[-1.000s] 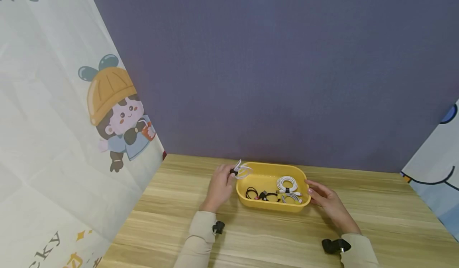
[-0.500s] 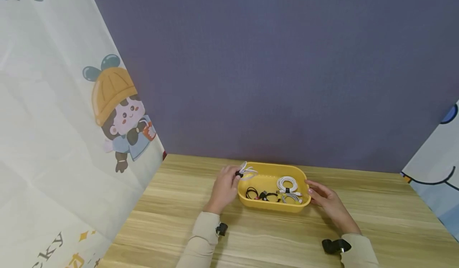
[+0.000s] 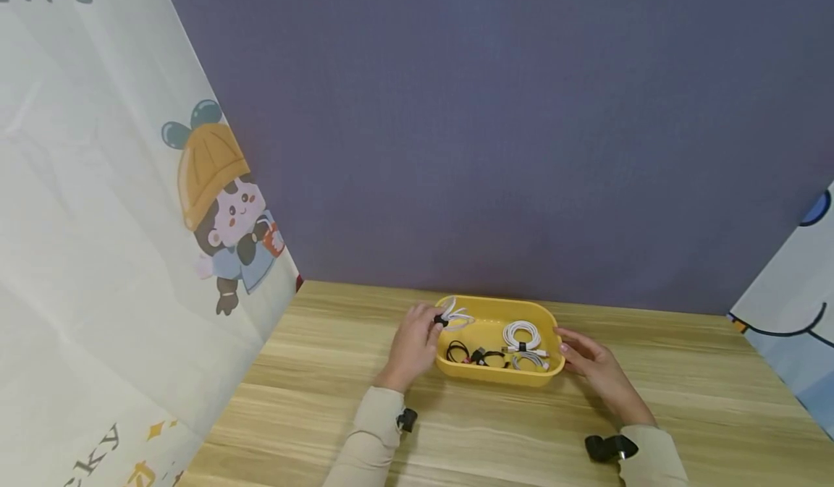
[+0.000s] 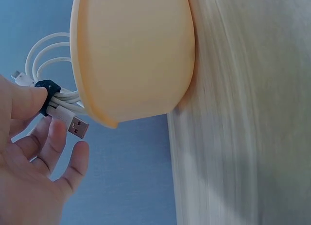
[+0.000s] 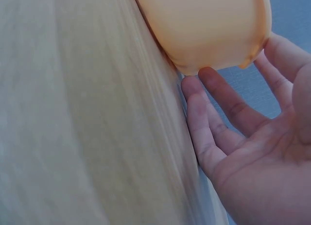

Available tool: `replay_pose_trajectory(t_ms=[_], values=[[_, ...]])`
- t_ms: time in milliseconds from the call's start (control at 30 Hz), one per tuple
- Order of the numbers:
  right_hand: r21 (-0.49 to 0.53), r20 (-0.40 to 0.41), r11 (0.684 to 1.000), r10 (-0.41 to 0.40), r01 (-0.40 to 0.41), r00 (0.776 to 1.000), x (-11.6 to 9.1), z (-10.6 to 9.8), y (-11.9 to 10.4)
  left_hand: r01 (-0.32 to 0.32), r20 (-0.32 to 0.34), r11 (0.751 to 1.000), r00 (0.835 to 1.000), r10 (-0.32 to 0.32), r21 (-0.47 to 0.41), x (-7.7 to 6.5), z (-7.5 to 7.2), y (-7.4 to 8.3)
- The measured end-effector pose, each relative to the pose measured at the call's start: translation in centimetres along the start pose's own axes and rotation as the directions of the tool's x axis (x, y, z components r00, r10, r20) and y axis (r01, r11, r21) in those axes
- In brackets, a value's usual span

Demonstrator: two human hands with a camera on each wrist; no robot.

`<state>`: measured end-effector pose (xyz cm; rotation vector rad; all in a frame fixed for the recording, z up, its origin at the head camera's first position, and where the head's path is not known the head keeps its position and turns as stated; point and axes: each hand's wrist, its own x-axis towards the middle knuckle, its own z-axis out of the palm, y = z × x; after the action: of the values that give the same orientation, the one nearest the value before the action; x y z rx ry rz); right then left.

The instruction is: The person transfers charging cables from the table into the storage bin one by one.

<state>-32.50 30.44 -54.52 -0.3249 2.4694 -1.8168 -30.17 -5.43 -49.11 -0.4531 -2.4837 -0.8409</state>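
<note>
My left hand pinches a coiled white USB cable at its black strap, thumb on one side and fingers on the other. The cable's loops overlap the left end of a yellow plastic bin, at rim height; a USB plug points out past the bin's rim. At the bin's other end, my right hand rests against the wall with fingers fairly straight, fingertips low on it and thumb at the rim. Inside the bin lie a coiled white cable, a grey cable and black cables.
The bin stands on a wood-grain table, near its back edge. Behind rises a dark blue-grey panel. A white sheet with a cartoon figure hangs at the left, another printed sheet at the right.
My left hand has moved right with the white USB cable, bringing it from the bin's left edge to further over the inside. The right hand stays at the bin's right end.
</note>
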Motion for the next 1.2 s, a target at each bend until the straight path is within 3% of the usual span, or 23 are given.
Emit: replay_pose_trajectory(t_ms=[567, 800, 1200], values=[[0.011, 0.008, 1.000, 0.010, -0.010, 1.000, 0.2, -0.2, 0.0, -0.025, 0.043, 0.999, 0.999, 0.023, 0.039, 0.0, 0.7, 0.7], [0.015, 0.005, 1.000, 0.014, -0.014, 1.000, 0.2, -0.1, 0.0, -0.052, 0.029, 0.996, 0.998, 0.050, 0.074, 0.1, 1.3, 0.8], [0.033, -0.026, 0.999, 0.017, -0.016, 1.000, -1.9, 1.4, 0.0, -0.076, 0.057, 0.989, 0.996, 0.069, 0.131, -1.1, 0.7, 0.8]])
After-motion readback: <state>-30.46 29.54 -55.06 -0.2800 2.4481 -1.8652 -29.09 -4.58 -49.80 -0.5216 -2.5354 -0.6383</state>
